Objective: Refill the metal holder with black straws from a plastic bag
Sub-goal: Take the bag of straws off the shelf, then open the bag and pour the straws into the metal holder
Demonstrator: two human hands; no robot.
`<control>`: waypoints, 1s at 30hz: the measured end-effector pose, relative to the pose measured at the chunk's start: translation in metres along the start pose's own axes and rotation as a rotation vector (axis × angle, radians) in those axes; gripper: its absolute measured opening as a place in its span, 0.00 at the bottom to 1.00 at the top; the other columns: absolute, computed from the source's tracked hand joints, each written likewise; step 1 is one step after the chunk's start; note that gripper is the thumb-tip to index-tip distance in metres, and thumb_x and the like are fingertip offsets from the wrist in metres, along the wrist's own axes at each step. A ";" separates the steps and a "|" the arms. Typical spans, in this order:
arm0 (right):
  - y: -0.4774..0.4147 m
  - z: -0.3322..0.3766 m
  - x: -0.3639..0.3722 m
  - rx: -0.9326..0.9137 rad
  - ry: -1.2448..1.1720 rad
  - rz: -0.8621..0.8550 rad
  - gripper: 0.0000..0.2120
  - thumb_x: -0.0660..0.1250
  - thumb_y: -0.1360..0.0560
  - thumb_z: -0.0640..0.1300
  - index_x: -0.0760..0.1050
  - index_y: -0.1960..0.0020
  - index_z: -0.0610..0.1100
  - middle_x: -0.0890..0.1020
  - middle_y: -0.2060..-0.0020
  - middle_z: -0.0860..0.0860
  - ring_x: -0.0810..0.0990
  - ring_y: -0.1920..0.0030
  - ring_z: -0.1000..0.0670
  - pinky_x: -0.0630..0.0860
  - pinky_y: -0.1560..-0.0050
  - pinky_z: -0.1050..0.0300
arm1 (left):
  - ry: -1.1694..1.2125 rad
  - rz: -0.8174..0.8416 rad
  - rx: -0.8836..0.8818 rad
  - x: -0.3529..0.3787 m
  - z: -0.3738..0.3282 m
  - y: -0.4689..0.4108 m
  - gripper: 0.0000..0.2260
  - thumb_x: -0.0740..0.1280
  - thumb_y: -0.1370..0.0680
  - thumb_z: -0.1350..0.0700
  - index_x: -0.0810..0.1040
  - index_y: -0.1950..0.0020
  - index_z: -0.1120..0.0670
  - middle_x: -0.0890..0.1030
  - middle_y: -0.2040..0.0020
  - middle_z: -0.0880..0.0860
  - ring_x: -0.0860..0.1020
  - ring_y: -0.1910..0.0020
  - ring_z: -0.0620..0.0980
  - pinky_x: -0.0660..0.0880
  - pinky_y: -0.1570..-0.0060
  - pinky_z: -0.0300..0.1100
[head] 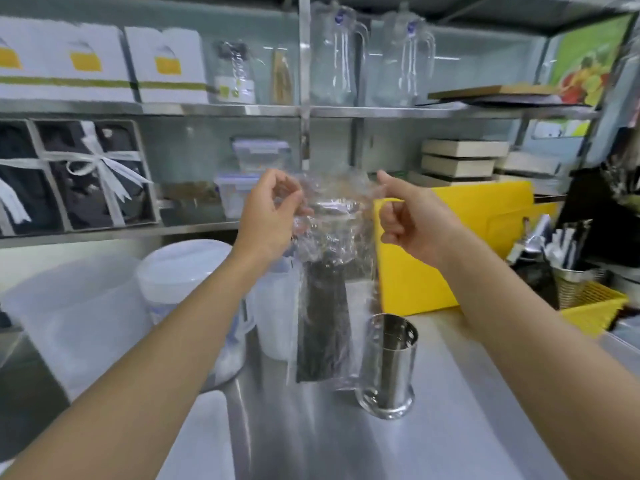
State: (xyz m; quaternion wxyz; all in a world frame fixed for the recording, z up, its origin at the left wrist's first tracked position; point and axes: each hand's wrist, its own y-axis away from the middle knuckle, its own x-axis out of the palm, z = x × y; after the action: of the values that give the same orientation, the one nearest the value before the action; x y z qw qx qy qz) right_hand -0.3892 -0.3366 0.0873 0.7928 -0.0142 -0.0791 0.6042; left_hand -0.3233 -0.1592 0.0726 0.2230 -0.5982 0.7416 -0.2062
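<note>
Black straws (323, 327): a dark bundle standing upright in the lower half of a clear plastic bag (336, 237), above the counter and in the middle of the view.
Plastic bag: held upright, its crumpled top stretched between two hands; whether its bottom touches the counter cannot be told.
Left hand (268, 216): fingers and thumb curled, pinching the bag's upper left edge.
Right hand (412, 223): fingers curled in, pinching the bag's upper right edge.
Metal holder (388, 365): a shiny cylinder, upright on the counter just right of the bag's lower end, mouth open upward (a small hole shows in its wall).
Counter (450, 427): brushed steel, running from the bottom edge to the shelving.
Yellow board (450, 258): propped behind the holder, to the right of the bag.
Yellow basket (595, 306): at the far right, holding a mesh metal cup of wrapped utensils.
White lidded tubs (183, 268): left of the bag, partly behind the left forearm.
Shelves (207, 109): steel, behind the counter, bearing white boxes and clear pitchers (337, 53).
</note>
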 end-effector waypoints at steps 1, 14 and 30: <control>0.002 -0.007 -0.013 -0.020 0.057 -0.013 0.13 0.65 0.26 0.54 0.73 0.59 0.44 0.64 0.80 0.53 0.57 0.76 0.52 0.55 0.72 0.58 | 0.027 0.007 -0.019 0.007 0.003 0.005 0.10 0.61 0.22 0.63 0.69 0.61 0.50 0.75 0.57 0.51 0.80 0.66 0.43 0.80 0.65 0.47; 0.006 -0.076 -0.142 -0.155 0.115 0.431 0.10 0.77 0.40 0.49 0.83 0.62 0.45 0.84 0.66 0.49 0.81 0.62 0.49 0.76 0.62 0.58 | 0.161 -0.045 -0.168 0.126 0.018 0.049 0.08 0.62 0.23 0.66 0.70 0.58 0.54 0.74 0.59 0.54 0.79 0.65 0.47 0.81 0.62 0.51; 0.037 -0.114 -0.177 -0.156 -0.007 0.066 0.08 0.67 0.29 0.33 0.75 0.66 0.38 0.75 0.75 0.48 0.72 0.73 0.51 0.71 0.69 0.58 | -0.295 0.227 -0.328 0.219 0.032 0.129 0.30 0.67 0.37 0.33 0.68 0.44 0.51 0.74 0.46 0.48 0.74 0.47 0.42 0.72 0.47 0.41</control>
State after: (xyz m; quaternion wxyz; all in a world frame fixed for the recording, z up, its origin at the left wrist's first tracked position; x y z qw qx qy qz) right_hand -0.4534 -0.4883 -0.0491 0.7686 -0.0764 -0.1284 0.6221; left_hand -0.4483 -0.3496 -0.0457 0.2508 -0.5627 0.7870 0.0329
